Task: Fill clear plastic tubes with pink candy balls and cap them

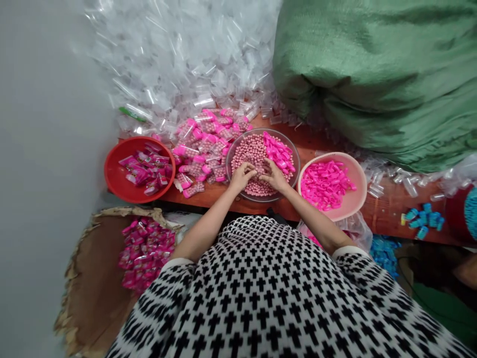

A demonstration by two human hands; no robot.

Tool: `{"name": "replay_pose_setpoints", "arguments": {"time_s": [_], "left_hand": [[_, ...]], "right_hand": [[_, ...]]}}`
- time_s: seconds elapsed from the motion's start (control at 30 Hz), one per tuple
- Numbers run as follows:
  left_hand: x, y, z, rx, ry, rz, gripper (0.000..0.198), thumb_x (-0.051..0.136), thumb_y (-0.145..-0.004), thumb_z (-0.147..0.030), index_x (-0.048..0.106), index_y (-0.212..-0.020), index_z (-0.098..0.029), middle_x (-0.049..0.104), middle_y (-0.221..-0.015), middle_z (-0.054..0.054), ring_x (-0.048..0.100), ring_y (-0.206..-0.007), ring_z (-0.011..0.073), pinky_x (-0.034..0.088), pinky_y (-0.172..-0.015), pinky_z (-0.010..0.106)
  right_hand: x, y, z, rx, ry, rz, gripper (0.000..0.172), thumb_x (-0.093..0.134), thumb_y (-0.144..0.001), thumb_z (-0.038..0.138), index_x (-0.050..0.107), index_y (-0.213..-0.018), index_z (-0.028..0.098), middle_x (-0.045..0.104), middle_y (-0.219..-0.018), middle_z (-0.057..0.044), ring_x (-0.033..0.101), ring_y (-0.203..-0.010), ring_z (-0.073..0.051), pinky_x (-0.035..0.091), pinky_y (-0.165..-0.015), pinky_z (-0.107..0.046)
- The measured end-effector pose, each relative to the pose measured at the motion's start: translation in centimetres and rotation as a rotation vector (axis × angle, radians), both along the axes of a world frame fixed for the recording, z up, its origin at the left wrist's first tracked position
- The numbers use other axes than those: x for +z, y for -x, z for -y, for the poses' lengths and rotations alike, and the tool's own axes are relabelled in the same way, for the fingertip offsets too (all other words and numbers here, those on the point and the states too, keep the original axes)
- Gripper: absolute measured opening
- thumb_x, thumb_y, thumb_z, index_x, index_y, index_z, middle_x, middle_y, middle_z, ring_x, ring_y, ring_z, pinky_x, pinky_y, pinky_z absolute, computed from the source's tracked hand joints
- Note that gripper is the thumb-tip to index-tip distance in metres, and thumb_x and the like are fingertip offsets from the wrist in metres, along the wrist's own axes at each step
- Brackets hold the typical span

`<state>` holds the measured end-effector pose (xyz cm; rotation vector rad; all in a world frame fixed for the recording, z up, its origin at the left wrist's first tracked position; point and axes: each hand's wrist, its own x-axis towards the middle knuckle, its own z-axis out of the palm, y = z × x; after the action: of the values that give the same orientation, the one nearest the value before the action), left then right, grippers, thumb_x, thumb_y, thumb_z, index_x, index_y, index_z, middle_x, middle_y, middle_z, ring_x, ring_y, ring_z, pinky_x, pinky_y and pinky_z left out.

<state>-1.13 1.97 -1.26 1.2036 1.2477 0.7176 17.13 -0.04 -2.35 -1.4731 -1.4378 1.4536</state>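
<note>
Both my hands are over a see-through bowl (262,199) of small pink beads (246,147). Bright pink plastic pieces (279,153) lie on the beads at the bowl's upper right. My left hand (241,177) is closed in a pinch at the left of the beads; what its fingertips hold cannot be made out. Facing it, my right hand (276,177) has its curved fingers parted just above the beads, below the pink pieces. To the left lies a heap of clear tubes with pink caps and beads inside (204,144).
A red bowl (112,181) with pink packets stands left, a pale pink basin (358,191) of pink pieces right. Empty clear tubes (186,54) pile behind, beside a green sack (372,74). A torn cardboard box (89,268) is below left; blue pieces (425,219) lie far right.
</note>
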Motion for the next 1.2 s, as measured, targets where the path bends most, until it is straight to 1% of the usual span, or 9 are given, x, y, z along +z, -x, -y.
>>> {"name": "replay_pose_setpoints", "arguments": {"time_s": [0.17,0.27,0.37,0.47,0.6,0.77,0.93,1.1,1.2], "left_hand": [[0.1,-0.5,0.5,0.058,0.204,0.258,0.043,0.072,-0.067,-0.044,0.063,-0.1,-0.018,0.068,-0.087,0.001,0.065,-0.073,0.0151,0.057,-0.065,0.031],[0.7,-0.6,0.5,0.027,0.145,0.272,0.05,0.076,-0.064,-0.047,0.069,-0.103,-0.015,0.072,-0.093,0.005,0.067,-0.079,0.0184,0.058,-0.073,0.034],[1.2,-0.6,0.7,-0.058,0.047,0.205,0.053,0.075,-0.066,-0.051,0.072,-0.104,-0.015,0.073,-0.103,0.008,0.067,-0.092,0.0226,0.055,-0.087,0.038],[1.4,-0.3,1.6,-0.164,-0.013,0.135,0.051,0.071,-0.071,-0.052,0.073,-0.107,-0.016,0.072,-0.109,0.009,0.066,-0.101,0.0243,0.051,-0.095,0.04],[1.5,0.2,3.4,-0.288,-0.07,0.044,0.041,0.069,-0.074,-0.05,0.075,-0.101,-0.018,0.073,-0.103,0.008,0.066,-0.097,0.024,0.051,-0.093,0.039],[1.6,-0.1,4.1,-0.37,-0.177,-0.06,0.031,0.063,-0.081,-0.045,0.075,-0.095,-0.021,0.073,-0.093,0.007,0.066,-0.091,0.0217,0.051,-0.089,0.037],[1.4,-0.1,3.4,-0.218,-0.189,-0.088,0.035,0.064,-0.078,-0.049,0.075,-0.097,-0.021,0.073,-0.101,0.007,0.065,-0.098,0.0232,0.049,-0.095,0.039],[0.9,-0.2,3.7,0.004,0.002,0.092,0.048,0.068,-0.073,-0.056,0.071,-0.101,-0.017,0.074,-0.099,0.009,0.068,-0.09,0.0227,0.056,-0.084,0.037],[1.2,-0.9,4.3,0.046,0.106,0.235,0.052,0.071,-0.07,-0.055,0.069,-0.103,-0.015,0.074,-0.1,0.01,0.069,-0.085,0.0215,0.058,-0.075,0.035]], "right_hand": [[3.4,-2.9,-1.2,0.262,-0.334,0.251,0.036,0.057,-0.09,0.036,0.06,-0.123,0.021,0.059,-0.127,-0.011,0.052,-0.122,-0.024,0.042,-0.107,-0.044],[4.6,-3.7,-1.9,0.391,-0.413,0.273,0.033,0.052,-0.094,0.039,0.063,-0.119,0.021,0.065,-0.113,-0.01,0.058,-0.108,-0.021,0.046,-0.1,-0.04],[5.0,-3.9,-1.5,0.448,-0.452,0.272,0.036,0.05,-0.095,0.04,0.061,-0.123,0.02,0.066,-0.112,-0.01,0.06,-0.106,-0.021,0.047,-0.097,-0.037],[4.8,-3.6,0.2,0.476,-0.447,0.267,0.035,0.05,-0.095,0.035,0.06,-0.123,0.018,0.066,-0.116,-0.011,0.061,-0.109,-0.021,0.047,-0.096,-0.035],[4.7,-3.0,2.6,0.549,-0.319,0.273,0.028,0.05,-0.095,0.026,0.059,-0.119,0.018,0.068,-0.112,-0.008,0.064,-0.102,-0.018,0.049,-0.089,-0.03],[5.2,-3.0,3.1,0.664,-0.255,0.341,0.019,0.053,-0.092,0.018,0.062,-0.109,0.02,0.07,-0.099,-0.004,0.065,-0.088,-0.015,0.046,-0.076,-0.023],[5.4,-3.9,2.4,0.515,-0.184,0.602,0.017,0.061,-0.09,0.028,0.063,-0.103,0.017,0.07,-0.09,-0.006,0.064,-0.079,-0.017,0.045,-0.07,-0.024],[6.1,-6.2,-0.4,0.116,-0.199,0.857,0.028,0.052,-0.095,0.033,0.064,-0.114,0.017,0.067,-0.115,-0.011,0.062,-0.104,-0.023,0.047,-0.089,-0.031],[6.5,-6.9,-3.0,0.024,-0.105,0.979,0.031,0.044,-0.097,0.029,0.066,-0.113,0.015,0.067,-0.113,-0.014,0.062,-0.106,-0.026,0.045,-0.094,-0.036]]}}
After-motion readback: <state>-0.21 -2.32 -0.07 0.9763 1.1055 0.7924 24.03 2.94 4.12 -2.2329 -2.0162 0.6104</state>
